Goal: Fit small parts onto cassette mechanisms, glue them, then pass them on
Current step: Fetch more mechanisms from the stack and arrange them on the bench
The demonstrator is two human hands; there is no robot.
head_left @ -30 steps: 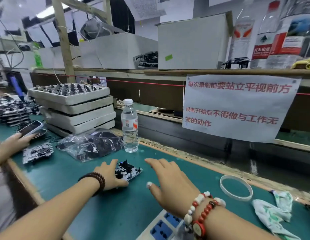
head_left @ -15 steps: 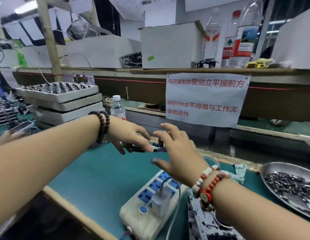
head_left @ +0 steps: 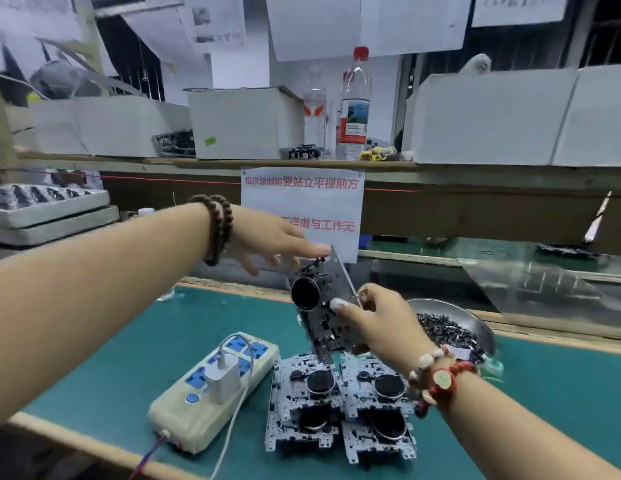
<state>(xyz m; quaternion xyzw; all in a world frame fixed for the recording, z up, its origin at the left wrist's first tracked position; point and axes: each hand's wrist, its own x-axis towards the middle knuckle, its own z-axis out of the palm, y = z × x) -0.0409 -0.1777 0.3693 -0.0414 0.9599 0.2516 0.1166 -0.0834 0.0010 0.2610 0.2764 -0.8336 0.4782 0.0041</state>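
Both hands (fingers spread) on mechanism (head_left: pixel 324 306)

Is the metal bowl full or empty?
Not empty. The metal bowl holds a heap of small dark parts; the right hand hides its near side.

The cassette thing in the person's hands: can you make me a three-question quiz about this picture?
1. Where is the metal bowl of small parts?
A. right of the held mechanism
B. on the power strip
C. on the shelf

2. What colour is the tall bottle's cap?
A. blue
B. red
C. green

3. The held mechanism is
A. flat on the mat
B. raised and tilted
C. inside a bag

Answers: 1 A, it sits on the bench to the right. 2 B, the cap is red. 3 B, the right hand grips it above the mat while the left hand touches its top.
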